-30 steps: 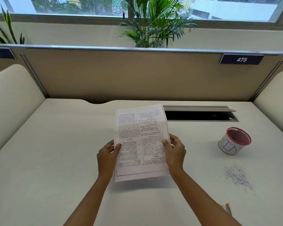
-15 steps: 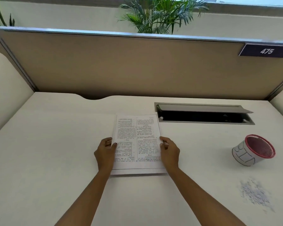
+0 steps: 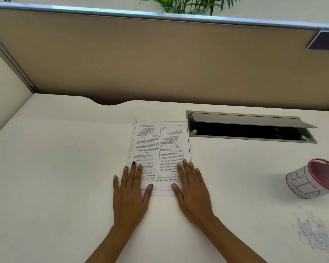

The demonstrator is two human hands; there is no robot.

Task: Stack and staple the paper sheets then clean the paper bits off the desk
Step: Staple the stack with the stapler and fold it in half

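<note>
**Paper sheets flat on the desk under 2 spread hands**

The paper sheets lie flat on the white desk, printed side up. The left hand covers their near-left corner and the right hand their near-right corner. Both have fingers straight and spread, pressing on the sheets without gripping, palms on the desk. An open cable slot sits just beside the sheets' far-right corner. Well apart to the right, a tilted cup marked BIN rests, with paper bits scattered nearer the person
</note>
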